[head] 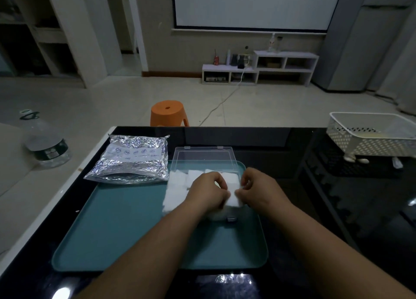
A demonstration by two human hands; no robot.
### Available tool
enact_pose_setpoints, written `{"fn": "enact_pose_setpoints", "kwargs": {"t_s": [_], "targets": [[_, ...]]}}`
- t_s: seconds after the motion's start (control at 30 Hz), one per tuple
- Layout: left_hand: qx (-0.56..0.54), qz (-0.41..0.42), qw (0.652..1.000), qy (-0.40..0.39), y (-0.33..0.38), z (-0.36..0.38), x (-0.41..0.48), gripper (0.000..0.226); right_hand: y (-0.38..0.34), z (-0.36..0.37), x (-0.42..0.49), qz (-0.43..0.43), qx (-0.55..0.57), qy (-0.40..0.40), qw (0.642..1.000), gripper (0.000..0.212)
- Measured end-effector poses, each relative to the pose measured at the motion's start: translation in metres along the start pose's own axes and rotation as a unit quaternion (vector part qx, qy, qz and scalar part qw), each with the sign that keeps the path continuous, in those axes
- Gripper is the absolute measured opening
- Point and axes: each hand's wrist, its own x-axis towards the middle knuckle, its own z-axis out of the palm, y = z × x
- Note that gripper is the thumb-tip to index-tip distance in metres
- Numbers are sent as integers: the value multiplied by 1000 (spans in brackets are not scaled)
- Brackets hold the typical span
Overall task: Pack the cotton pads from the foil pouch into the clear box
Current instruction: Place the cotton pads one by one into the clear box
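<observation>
The clear box [177, 177] sits on a teal tray [126, 220] with its lid [203, 158] standing open at the back. Several white cotton pads [174, 193] fill the box. Over the box's right half, my left hand [208, 192] and my right hand [256, 188] meet, and both pinch a white stack of cotton pads [233, 198] between fingertips. The crinkled foil pouch [131, 159] lies to the left of the box, across the tray's back left corner.
The tray rests on a glossy black table [315, 208]. A white perforated basket [371, 136] stands at the table's back right. A plastic water bottle [45, 143] stands on the pale surface to the left. An orange stool [168, 113] is behind the table.
</observation>
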Motion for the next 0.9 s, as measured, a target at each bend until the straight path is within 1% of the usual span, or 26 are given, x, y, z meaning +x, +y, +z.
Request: {"fn": "enact_pose_setpoints", "kwargs": {"t_s": [0.1, 0.2, 0.37, 0.43, 0.53, 0.63, 0.7, 0.77, 0.83, 0.87, 0.9], "targets": [[33, 0, 999, -5, -1, 5, -2, 12, 0, 1, -1, -10, -36, -23, 999, 12], [66, 13, 998, 2, -2, 10, -1, 13, 0, 2, -1, -15, -56, -21, 998, 6], [101, 23, 995, 2, -3, 14, -1, 15, 2, 4, 0, 1, -99, -34, 995, 16], [127, 32, 991, -9, -4, 16, -1, 19, 5, 7, 1, 17, -111, -47, 993, 18], [160, 42, 986, -10, -3, 19, -2, 18, 9, 12, 0, 21, -109, -43, 993, 18], [166, 46, 985, -15, -4, 19, -1, 18, 9, 12, 1, 22, -103, -41, 994, 17], [143, 43, 989, -14, -3, 15, 0, 18, 6, 9, 4, 22, -89, -27, 995, 15], [102, 39, 994, 9, 0, 8, 1, 13, 3, 6, 8, 21, -55, 0, 998, 13], [75, 51, 994, 65, 0, -4, 6, 14, 1, 6, 12, 21, -7, 18, 1000, 12], [72, 59, 991, 93, -1, -11, 9, 16, 1, 7, 14, 20, 10, 21, 1000, 14], [78, 66, 988, 117, -2, -20, 11, 18, 1, 9, 18, 18, 20, 23, 999, 22]]}}
